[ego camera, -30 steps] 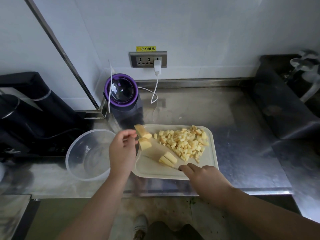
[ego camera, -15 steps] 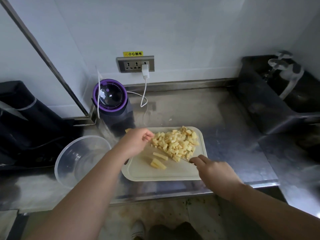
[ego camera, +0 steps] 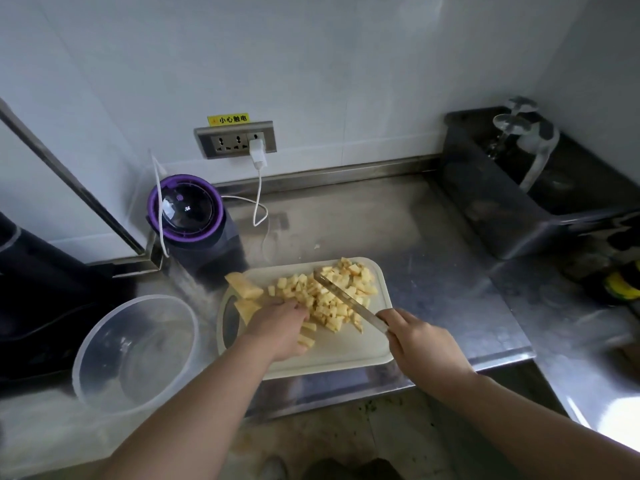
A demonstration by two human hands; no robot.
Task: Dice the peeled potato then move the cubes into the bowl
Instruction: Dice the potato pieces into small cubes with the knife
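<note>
A steel bench (ego camera: 433,237) carries a clear bowl (ego camera: 86,348) and, just beside it, a pale cutting board (ego camera: 346,348). The left hand (ego camera: 280,327) lies on the board, fingers curled down at the edge of the potato cubes (ego camera: 356,275) — whether they pinch a piece, I cannot tell. The right hand (ego camera: 422,348) grips a knife (ego camera: 346,299), its blade lying across the cubes. Larger potato pieces (ego camera: 244,289) sit at the board's far-left corner.

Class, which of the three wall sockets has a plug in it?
The rightmost socket, filled by the white plug; the other two show bare holes.
</note>
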